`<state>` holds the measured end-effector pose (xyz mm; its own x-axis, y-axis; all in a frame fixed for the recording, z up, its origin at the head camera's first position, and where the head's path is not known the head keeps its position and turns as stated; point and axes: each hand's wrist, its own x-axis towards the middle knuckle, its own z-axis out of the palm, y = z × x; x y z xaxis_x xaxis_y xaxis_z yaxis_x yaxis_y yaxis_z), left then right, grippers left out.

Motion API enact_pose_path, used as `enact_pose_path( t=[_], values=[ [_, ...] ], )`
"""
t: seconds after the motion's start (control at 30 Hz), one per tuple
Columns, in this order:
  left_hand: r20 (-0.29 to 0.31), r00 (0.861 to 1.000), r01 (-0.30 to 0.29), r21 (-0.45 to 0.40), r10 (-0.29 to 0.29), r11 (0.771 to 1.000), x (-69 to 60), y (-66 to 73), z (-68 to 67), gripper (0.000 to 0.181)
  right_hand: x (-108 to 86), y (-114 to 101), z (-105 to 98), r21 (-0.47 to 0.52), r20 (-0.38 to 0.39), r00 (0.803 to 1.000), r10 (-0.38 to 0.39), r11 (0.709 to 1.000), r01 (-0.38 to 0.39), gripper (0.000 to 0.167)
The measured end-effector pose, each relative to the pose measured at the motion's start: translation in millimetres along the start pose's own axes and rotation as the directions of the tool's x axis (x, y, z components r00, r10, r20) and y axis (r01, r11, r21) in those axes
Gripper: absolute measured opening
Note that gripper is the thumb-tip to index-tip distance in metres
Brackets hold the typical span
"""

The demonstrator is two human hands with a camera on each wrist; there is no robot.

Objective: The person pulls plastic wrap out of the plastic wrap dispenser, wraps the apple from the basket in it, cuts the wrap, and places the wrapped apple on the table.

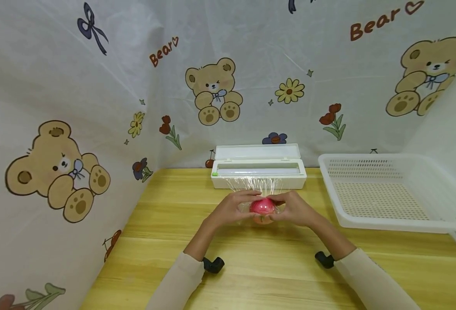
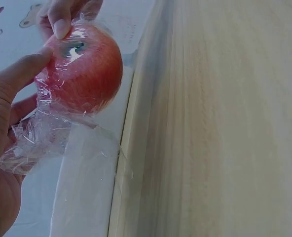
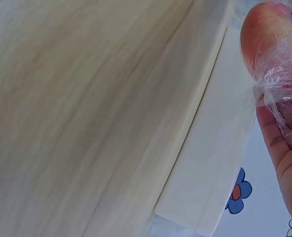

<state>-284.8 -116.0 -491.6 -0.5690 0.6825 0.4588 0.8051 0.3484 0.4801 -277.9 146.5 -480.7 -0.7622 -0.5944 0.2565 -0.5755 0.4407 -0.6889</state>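
Observation:
A red apple [image 1: 264, 207] is held between both hands above the table, partly covered in clear cling film [image 2: 40, 131]. My left hand [image 1: 231, 209] grips it from the left, thumb on its near side and fingers behind, with bunched film around them. From the right, my right hand [image 1: 295, 209] holds the apple, its thumb near the stem dimple in the left wrist view. Behind the hands, stretched film runs back to a white cling film dispenser box [image 1: 259, 183], whose lid [image 1: 257, 151] is raised. A film roll [image 1: 256, 171] lies inside it.
A white plastic basket [image 1: 332, 193] with a perforated bottom stands to the right on the wooden table [image 1: 259, 275]. Bear-patterned cloth [image 1: 259, 56] hangs behind and on the left. Black mounts [image 1: 213, 265] are at both wrists.

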Motion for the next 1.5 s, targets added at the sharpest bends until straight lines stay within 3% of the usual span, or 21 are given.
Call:
enact_pose_path(
  t=[0.4, 0.6, 0.87, 1.07, 1.23, 1.43, 1.5],
  values=[
    [0.079, 0.996, 0.024, 0.136, -0.035, 0.99, -4.5, 5.4, 1.4, 0.083, 1.2, 6.8, -3.4, 0.106, 0.038, 0.999, 0.033, 0.994, -0.037, 0.038],
    [0.062, 0.998, 0.005, 0.194, -0.017, 0.981, -3.8, -0.1, 6.4, 0.092, 3.2, 7.2, -7.2, 0.136, 0.051, 0.998, 0.044, 0.989, -0.05, 0.031],
    [0.038, 0.999, 0.022, 0.185, -0.029, 0.983, -0.3, -3.4, 11.7, 0.091, 5.8, 13.9, -7.9, 0.198, 0.084, 0.992, 0.092, 0.974, -0.107, 0.033],
    [0.035, 0.999, 0.016, 0.178, -0.023, 0.984, 2.0, -4.9, 13.1, 0.089, 7.7, 19.5, -8.0, 0.179, 0.09, 0.992, 0.089, 0.978, -0.104, 0.031],
    [0.037, 0.998, 0.035, 0.225, -0.044, 0.974, 6.6, -7.1, 8.8, 0.088, 9.0, 20.4, -6.8, 0.167, 0.059, 0.993, 0.106, 0.979, -0.115, 0.034],
    [0.068, 0.993, 0.083, 0.213, -0.099, 0.974, 8.8, -10.3, 4.6, 0.089, 8.1, 14.3, -4.5, 0.173, 0.036, 0.988, 0.149, 0.973, -0.153, 0.038],
    [0.072, 0.991, 0.092, 0.213, -0.11, 0.973, 9.3, -10.7, 4.3, 0.088, 7.9, 12.2, -4.4, 0.144, -0.008, 0.985, 0.171, 0.975, -0.168, 0.036]
  ],
)
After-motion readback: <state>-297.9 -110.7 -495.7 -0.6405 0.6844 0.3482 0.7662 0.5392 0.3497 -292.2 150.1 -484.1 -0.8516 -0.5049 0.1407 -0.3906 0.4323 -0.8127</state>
